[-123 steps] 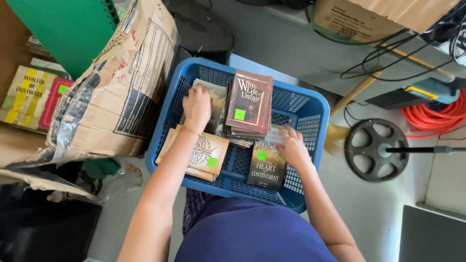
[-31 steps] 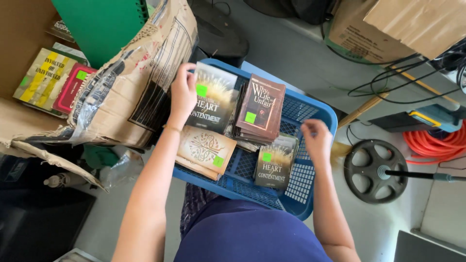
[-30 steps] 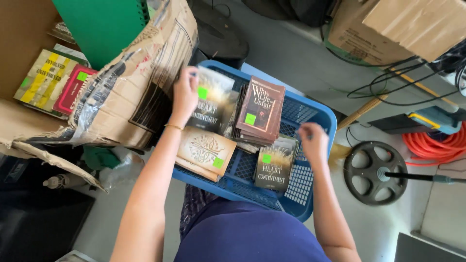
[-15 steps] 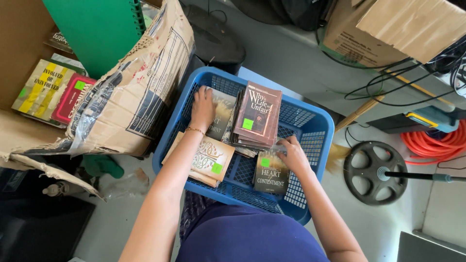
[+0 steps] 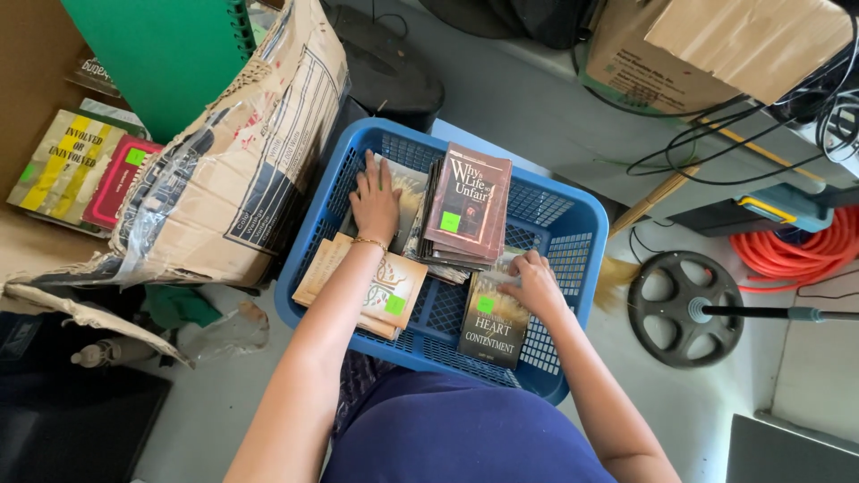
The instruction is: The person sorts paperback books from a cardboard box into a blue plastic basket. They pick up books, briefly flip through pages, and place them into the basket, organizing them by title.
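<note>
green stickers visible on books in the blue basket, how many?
3: maroon book at top centre, tan book at lower left, dark book at lower right by the right hand. The left hand may hide more.

Four stacks of paperback books (image 5: 468, 207) lie flat in blue basket (image 5: 573, 259).

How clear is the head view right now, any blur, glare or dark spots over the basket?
Head view: sharp and evenly daylit across the blue basket, no blur on the left hand or right hand; mild sheen on the dark book; bottom-left corner falls into deep shadow; edges bow slightly.
</note>
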